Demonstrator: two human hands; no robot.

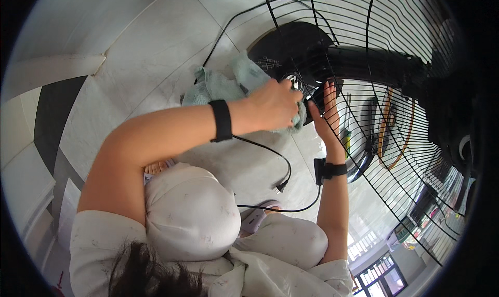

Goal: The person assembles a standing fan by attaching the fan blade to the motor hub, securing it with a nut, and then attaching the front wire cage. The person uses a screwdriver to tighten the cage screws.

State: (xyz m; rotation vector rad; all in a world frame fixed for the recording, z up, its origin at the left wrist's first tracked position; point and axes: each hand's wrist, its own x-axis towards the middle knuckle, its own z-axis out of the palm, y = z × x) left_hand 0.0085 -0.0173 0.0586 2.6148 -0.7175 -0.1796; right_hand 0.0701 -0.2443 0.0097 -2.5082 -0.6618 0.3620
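A black standing fan (377,63) has its column leaning across the upper right, with a round dark base (291,40) at the top. My left hand (276,103) is closed on a pale green cloth (210,86), pressed close to the knobs of the fan's control box (335,91). Part of the cloth hangs down from under the fingers and part spreads behind the hand. My right hand (326,121) rests against the box's near side, fingers stretched out and thumb apart. The fan's wire guard partly covers this hand.
The wire guard (384,182) fills the right side. A black cord with a plug (282,186) lies on the tiled floor (171,89), and another cable (228,27) curves behind the base. Beyond the guard are a coiled orange loop (387,125) and a window (382,279).
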